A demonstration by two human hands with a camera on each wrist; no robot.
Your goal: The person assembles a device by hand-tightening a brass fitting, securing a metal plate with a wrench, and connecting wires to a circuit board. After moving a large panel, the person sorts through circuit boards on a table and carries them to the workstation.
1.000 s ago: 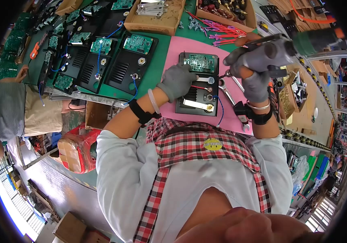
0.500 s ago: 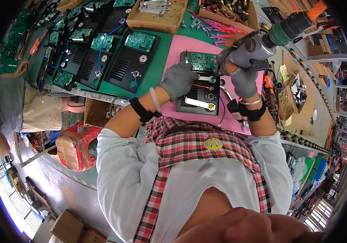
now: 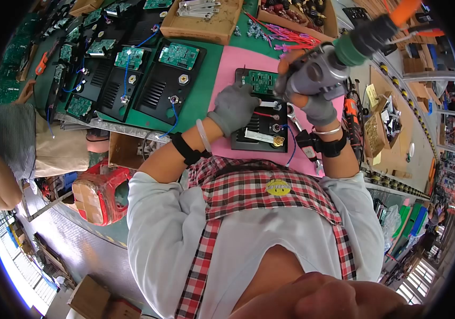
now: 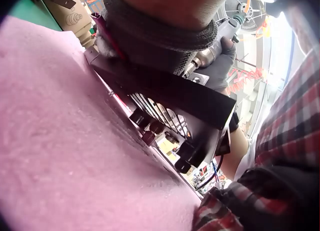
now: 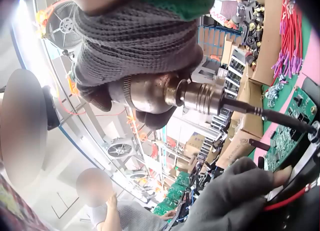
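A black panel [image 3: 248, 122] carrying a green circuit board [image 3: 259, 80] lies on the pink mat before me. My gloved left hand [image 3: 234, 109] lies over its left side, curled fingers at the end of a flat metal strip [image 5: 304, 160]. A bare fingertip [image 5: 283, 176] presses on that strip. Over the panel's right edge my gloved right hand [image 3: 319, 110] grips a grey power screwdriver [image 3: 317, 74]. The screwdriver's long bit [image 5: 287, 120] reaches down to a fastener at the strip's far end. A second metal strip [image 3: 259, 136] crosses the panel's lower part.
Right of the panel lie a wrench [image 3: 296, 121] and an orange power tool [image 3: 352, 113]. Similar black panels [image 3: 155, 93] with boards and blue wires line the left. Behind are a cardboard box [image 3: 201, 26] of metal strips and red wires [image 3: 296, 40]. Another person stands at far left.
My right hand and the screwdriver have swung left over the panel's right edge, and the tool's back end has lifted. The left hand stays nearly in place.
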